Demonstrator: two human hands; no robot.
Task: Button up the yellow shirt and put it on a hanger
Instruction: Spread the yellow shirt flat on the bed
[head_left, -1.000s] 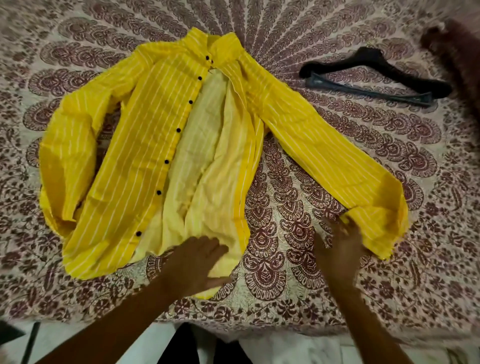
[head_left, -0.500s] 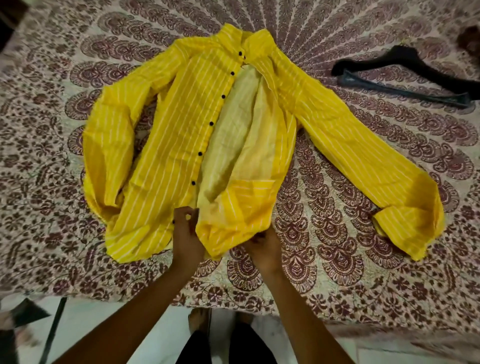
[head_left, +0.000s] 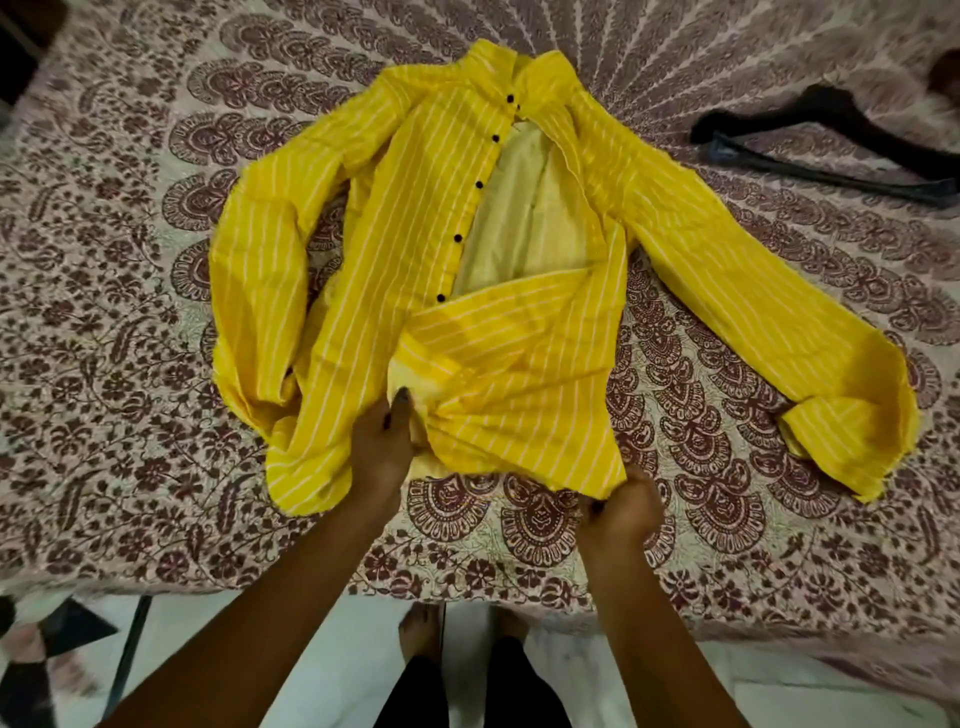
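Nearest us, just past the near edge of the bedspread (head_left: 156, 467), our left hand (head_left: 382, 447) pinches the lower front of the yellow shirt (head_left: 415, 234) where its panels overlap, and our right hand (head_left: 621, 512) curls round the hem corner of the overlapping panel. The shirt lies mid-bed, collar away from us, sleeves spread, five black buttons (head_left: 479, 184) lining the open placket. Farthest right, the black hanger (head_left: 831, 150) lies well apart from the shirt, bare patterned cloth between them.
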